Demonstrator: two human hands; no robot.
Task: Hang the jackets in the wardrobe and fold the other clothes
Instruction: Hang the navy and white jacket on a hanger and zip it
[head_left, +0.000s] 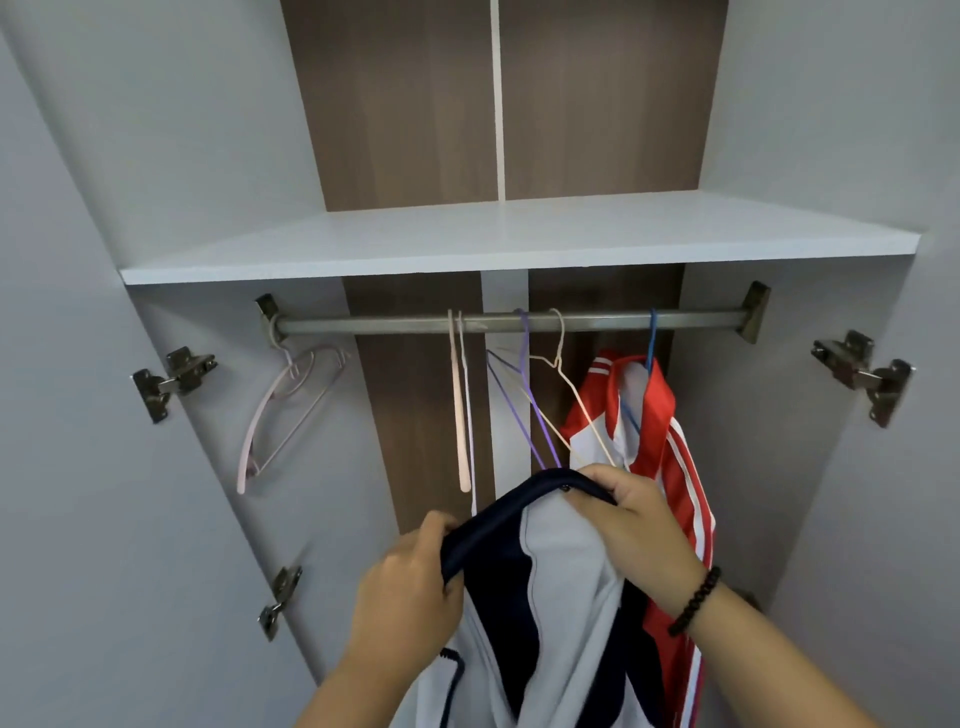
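Observation:
A navy and white jacket (556, 597) hangs between my hands in front of the open wardrobe. My left hand (410, 582) grips the dark collar at its left side. My right hand (634, 525) pinches the collar near its top, close to a snap button. Above runs the metal rail (405, 325). A red and white jacket (660, 431) hangs from it on a blue hanger (652, 338) at the right. Purple (524, 410) and cream (558, 353) wire hangers hang bare just above the navy jacket's collar.
A pink hanger (291, 410) hangs at the rail's left end, and a pale pink one (460, 410) near the middle. A white shelf (519, 234) sits above the rail. Both doors stand open, with hinges at left (174, 379) and right (862, 374).

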